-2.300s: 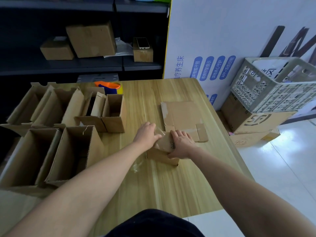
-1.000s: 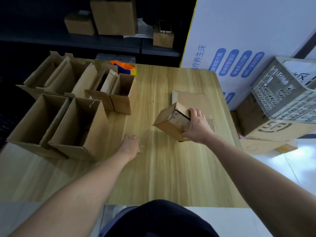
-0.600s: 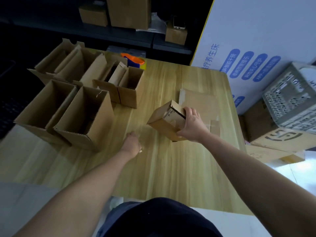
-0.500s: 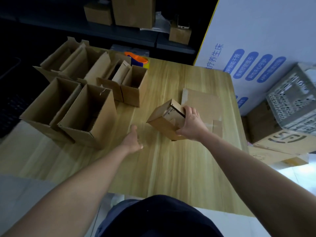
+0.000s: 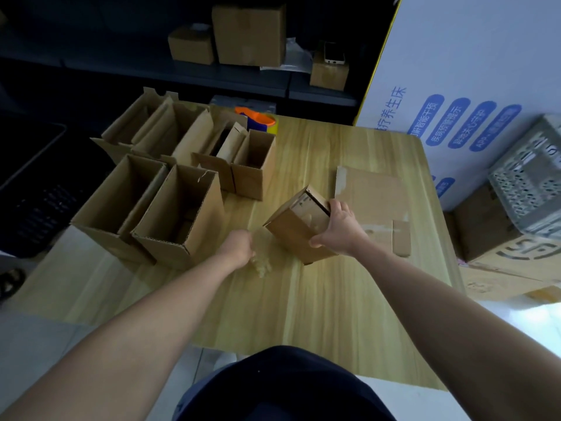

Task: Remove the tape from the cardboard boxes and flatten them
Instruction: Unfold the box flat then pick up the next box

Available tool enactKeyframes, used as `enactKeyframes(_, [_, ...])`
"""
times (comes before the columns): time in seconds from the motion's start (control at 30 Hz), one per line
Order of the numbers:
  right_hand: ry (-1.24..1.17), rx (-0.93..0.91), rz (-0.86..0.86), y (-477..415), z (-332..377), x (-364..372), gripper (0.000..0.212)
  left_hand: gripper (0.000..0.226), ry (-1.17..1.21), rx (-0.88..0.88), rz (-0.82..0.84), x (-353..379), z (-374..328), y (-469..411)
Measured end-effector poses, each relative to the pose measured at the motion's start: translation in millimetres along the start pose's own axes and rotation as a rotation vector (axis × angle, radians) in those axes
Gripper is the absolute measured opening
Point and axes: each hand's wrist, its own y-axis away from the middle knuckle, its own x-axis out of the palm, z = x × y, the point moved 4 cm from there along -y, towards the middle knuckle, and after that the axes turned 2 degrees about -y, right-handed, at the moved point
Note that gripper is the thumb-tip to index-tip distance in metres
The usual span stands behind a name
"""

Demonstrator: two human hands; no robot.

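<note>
My right hand [image 5: 340, 229] grips a small cardboard box [image 5: 296, 227], tilted, with its lower corner on the wooden table [image 5: 303, 299]. My left hand [image 5: 238, 249] lies just left of the box with its fingers curled on a crumpled wad of clear tape [image 5: 262, 265], which sticks out from under them onto the table. A flattened cardboard box [image 5: 373, 199] lies behind my right hand. Several open upright boxes stand on the table's left side, the nearest one [image 5: 182, 214] close to my left forearm.
An orange and blue tape dispenser [image 5: 258, 120] sits at the table's far edge behind the open boxes. A grey plastic crate [image 5: 528, 183] rests on a large carton [image 5: 501, 253] on the floor to the right. Dark shelves with more boxes stand behind.
My left hand drew away from the box with the peeled tape, down onto the table; its fingers opened briefly, then curled again. My right hand lifted and tilted the box.
</note>
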Motion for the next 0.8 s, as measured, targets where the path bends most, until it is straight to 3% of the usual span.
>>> enactKeyframes(0.1, [-0.002,0.013,-0.009,1,2,0,0.105,0.011,-0.103,0.01,-0.025,-9,2,1])
enactKeyframes(0.3, [-0.012,0.052,-0.021,1,0,-2,0.109,0.005,0.008,0.0,-0.032,-15,3,-6])
enactKeyframes(0.5, [0.012,0.074,-0.013,1,0,0,0.107,0.027,0.052,0.037,0.148,1,2,-7])
enactKeyframes(0.6, [0.008,0.074,-0.013,-2,2,1,0.104,0.009,0.112,0.027,0.133,-3,8,-10])
enactKeyframes(0.8, [0.013,0.062,-0.002,-6,7,6,0.104,0.029,0.159,0.0,0.106,-3,11,-10])
